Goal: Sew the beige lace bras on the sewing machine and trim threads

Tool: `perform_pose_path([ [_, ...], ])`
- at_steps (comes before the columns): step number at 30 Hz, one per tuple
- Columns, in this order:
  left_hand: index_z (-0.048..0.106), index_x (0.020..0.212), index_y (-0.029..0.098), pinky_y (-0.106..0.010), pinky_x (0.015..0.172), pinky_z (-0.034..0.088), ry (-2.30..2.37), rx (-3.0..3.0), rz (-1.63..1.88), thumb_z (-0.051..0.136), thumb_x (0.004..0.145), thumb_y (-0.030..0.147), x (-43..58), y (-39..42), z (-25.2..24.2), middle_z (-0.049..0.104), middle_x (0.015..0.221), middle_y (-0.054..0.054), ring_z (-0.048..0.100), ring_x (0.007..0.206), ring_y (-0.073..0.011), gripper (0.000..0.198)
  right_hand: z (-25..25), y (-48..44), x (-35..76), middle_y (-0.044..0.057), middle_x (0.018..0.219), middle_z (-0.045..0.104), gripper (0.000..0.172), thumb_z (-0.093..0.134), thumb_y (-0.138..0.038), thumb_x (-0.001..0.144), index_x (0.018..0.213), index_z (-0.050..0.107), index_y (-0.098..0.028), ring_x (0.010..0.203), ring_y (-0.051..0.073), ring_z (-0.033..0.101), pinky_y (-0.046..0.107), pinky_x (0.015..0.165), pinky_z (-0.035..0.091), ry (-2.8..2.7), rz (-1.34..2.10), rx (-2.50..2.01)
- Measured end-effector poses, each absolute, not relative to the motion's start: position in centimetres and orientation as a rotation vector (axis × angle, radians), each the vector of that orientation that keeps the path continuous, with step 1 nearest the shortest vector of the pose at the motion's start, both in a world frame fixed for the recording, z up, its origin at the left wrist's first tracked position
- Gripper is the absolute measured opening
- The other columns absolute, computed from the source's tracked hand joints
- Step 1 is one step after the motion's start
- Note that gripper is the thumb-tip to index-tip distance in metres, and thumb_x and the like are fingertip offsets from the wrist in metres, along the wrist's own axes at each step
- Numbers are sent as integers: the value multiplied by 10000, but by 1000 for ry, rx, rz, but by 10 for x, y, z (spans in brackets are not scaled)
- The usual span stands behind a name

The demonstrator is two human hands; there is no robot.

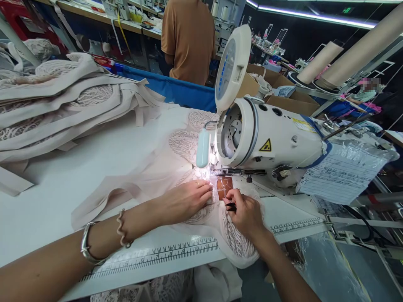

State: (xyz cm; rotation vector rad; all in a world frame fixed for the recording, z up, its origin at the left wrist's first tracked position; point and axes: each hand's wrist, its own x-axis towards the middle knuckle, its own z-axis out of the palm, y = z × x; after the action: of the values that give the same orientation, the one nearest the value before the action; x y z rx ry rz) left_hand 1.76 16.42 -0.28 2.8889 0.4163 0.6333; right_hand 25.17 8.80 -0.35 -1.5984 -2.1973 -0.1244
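A pale pink lace-and-mesh garment piece (pixel 126 184) lies under the needle area of a white sewing machine (pixel 277 134). My left hand (pixel 192 199) rests on this fabric just left of the lit needle, palm down, fingers laid along the lace. My right hand (pixel 247 212) is closed in a pinch at the fabric's edge, right of the needle. A small black pointed tool (pixel 231 206) juts from between its fingers; its exact kind is unclear. Lace (pixel 236 237) bunches beneath the right hand and droops over the table's front edge. A brown plate (pixel 224 186) shows between both hands.
Layered lace pieces (pixel 78 92) are heaped at the left of the white table (pixel 63 180). A ruler strip (pixel 170 253) runs along its front edge. The machine's round cover (pixel 233 67) stands raised. Behind are a person in a brown shirt (pixel 189 40) and cardboard boxes (pixel 296 100).
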Motion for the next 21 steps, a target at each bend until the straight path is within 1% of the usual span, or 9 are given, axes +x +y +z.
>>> perform_pose_path([
  [3, 646, 1208, 154, -393, 895, 482, 375, 2955, 614, 464, 996, 122, 18, 163, -4, 681, 1188, -136, 633, 1009, -244, 281, -5, 86, 249, -31, 610, 655, 102, 493, -151, 891, 877, 570, -216, 530, 150, 610, 250, 554, 366, -2173, -147, -1588],
  [7, 570, 1382, 139, -410, 863, 451, 427, 3032, 551, 502, 960, 171, 20, 161, -2, 636, 1307, -160, 620, 1027, -277, 429, -4, 85, 247, -24, 607, 657, 83, 504, -183, 904, 872, 578, -205, 510, 146, 594, 249, 538, 373, -2181, -145, -1573],
  [9, 571, 1382, 123, -406, 888, 437, 416, 3045, 536, 463, 977, 163, 20, 160, 0, 659, 1286, -148, 623, 1040, -270, 421, -2, 87, 248, -20, 610, 662, 72, 526, -214, 905, 876, 590, -198, 514, 149, 601, 251, 547, 389, -2185, -136, -1564],
  [11, 581, 1365, 103, -397, 915, 428, 414, 3038, 542, 422, 993, 132, 18, 160, 3, 710, 1193, -130, 636, 1015, -253, 406, 0, 90, 250, -16, 624, 682, 97, 536, -214, 901, 922, 627, -190, 532, 156, 620, 256, 554, 396, -2205, -124, -1564],
  [12, 585, 1357, 95, -397, 926, 425, 421, 3032, 548, 412, 996, 120, 18, 161, 4, 728, 1151, -123, 641, 1002, -249, 401, 2, 93, 251, -16, 645, 701, 154, 537, -188, 885, 986, 654, -188, 551, 160, 635, 259, 559, 399, -2232, -111, -1565],
  [14, 610, 1320, 98, -399, 944, 423, 420, 3012, 569, 419, 996, 116, 17, 161, 6, 741, 1125, -114, 646, 998, -249, 376, 6, 98, 253, -27, 717, 750, 411, 539, -103, 809, 1179, 673, -221, 597, 163, 664, 261, 574, 405, -2317, -60, -1579],
  [16, 660, 1232, 130, -398, 949, 426, 408, 2971, 605, 443, 1005, 144, 17, 162, 6, 742, 1126, -104, 647, 998, -243, 314, 10, 103, 253, -44, 794, 784, 673, 534, -46, 713, 1332, 635, -292, 650, 170, 685, 263, 597, 415, -2401, 0, -1635],
  [17, 681, 1181, 147, -397, 947, 428, 403, 2946, 626, 454, 1014, 168, 17, 162, 6, 742, 1118, -98, 646, 991, -238, 282, 12, 106, 252, -47, 815, 793, 742, 531, -36, 683, 1365, 621, -316, 667, 174, 690, 265, 605, 418, -2431, 27, -1677],
  [21, 710, 1053, 166, -416, 974, 420, 403, 2893, 683, 494, 1030, 289, 18, 164, 6, 726, 1098, -96, 622, 1019, -248, 250, 20, 114, 248, -24, 859, 804, 771, 530, -42, 691, 1401, 610, -332, 739, 188, 701, 270, 637, 430, -2493, 107, -1834],
])
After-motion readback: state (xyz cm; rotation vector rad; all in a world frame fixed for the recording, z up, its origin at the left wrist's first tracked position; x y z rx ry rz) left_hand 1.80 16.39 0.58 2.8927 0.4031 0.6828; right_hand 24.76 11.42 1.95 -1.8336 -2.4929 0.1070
